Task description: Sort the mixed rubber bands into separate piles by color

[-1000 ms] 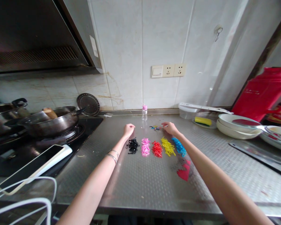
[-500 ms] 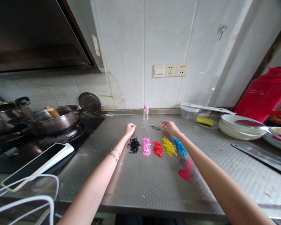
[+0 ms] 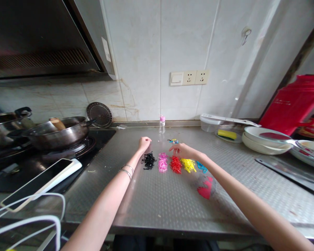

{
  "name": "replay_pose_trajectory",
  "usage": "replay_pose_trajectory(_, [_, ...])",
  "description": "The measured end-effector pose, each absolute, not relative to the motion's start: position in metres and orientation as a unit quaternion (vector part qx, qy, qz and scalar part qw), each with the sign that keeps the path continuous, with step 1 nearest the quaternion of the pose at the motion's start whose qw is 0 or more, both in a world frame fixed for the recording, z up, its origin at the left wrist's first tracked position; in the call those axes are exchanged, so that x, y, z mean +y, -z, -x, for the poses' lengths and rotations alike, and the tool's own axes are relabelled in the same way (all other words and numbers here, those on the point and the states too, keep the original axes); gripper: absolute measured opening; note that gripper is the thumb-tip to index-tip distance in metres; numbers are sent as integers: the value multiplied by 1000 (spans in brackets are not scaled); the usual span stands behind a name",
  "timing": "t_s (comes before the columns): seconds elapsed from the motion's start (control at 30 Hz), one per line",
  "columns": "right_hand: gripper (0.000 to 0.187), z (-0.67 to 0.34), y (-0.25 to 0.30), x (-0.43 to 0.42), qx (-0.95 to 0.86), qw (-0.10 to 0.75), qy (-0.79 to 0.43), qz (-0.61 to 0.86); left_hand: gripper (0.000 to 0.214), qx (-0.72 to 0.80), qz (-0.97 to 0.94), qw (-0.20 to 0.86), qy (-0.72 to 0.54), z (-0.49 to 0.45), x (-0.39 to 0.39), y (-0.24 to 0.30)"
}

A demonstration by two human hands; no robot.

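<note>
Several small piles of what look like rubber bands lie in a row: black (image 3: 149, 161), pink (image 3: 162, 162), red (image 3: 175, 165), yellow (image 3: 188, 165) and blue (image 3: 201, 167). Resting closed on the counter, my left hand (image 3: 145, 143) is just beyond the black pile; its inside is hidden. My right hand (image 3: 183, 151) hovers over the far end of the red and yellow piles, fingers bent down and pinched. Anything between those fingertips is too small to make out. Behind it sits a small mixed-colour heap (image 3: 173, 141), partly covered by the hand.
A small pink-capped bottle (image 3: 162, 125) stands near the wall. A plastic bag with a red print (image 3: 205, 188) lies under my right forearm. Pans (image 3: 57, 134) and a phone-like device (image 3: 36, 186) are left; bowls (image 3: 267, 144), a knife (image 3: 285, 174) and a red flask (image 3: 293, 104) are right.
My right hand has moved from beside the mixed heap toward me and left, over the red and yellow piles. My left hand stays in place.
</note>
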State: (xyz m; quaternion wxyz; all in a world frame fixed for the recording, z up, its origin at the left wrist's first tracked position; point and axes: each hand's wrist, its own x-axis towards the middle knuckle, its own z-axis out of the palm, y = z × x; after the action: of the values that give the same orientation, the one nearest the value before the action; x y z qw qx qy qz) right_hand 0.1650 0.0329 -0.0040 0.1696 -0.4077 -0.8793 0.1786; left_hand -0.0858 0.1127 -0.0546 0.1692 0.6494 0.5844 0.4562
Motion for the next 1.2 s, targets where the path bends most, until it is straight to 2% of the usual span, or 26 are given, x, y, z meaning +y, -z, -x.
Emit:
replay_pose_trajectory(0.23, [34,-186,2,46,-839,202,-143,485,22,587,-648,170,-455,86,112,53])
replay_pose_trajectory(0.37, [29,-222,17,62,-787,254,-97,553,22,596,-645,171,-447,85,109,51])
replay_pose_trajectory(0.53, [32,-260,42,70,-705,317,-111,624,23,591,-648,167,-451,84,107,49])
replay_pose_trajectory(0.7, [35,-272,56,72,-698,355,-106,613,23,588,-654,166,-447,84,106,49])
replay_pose_trajectory(1.2, [33,-272,54,70,-674,373,-125,625,16,588,-684,143,-408,53,103,36])
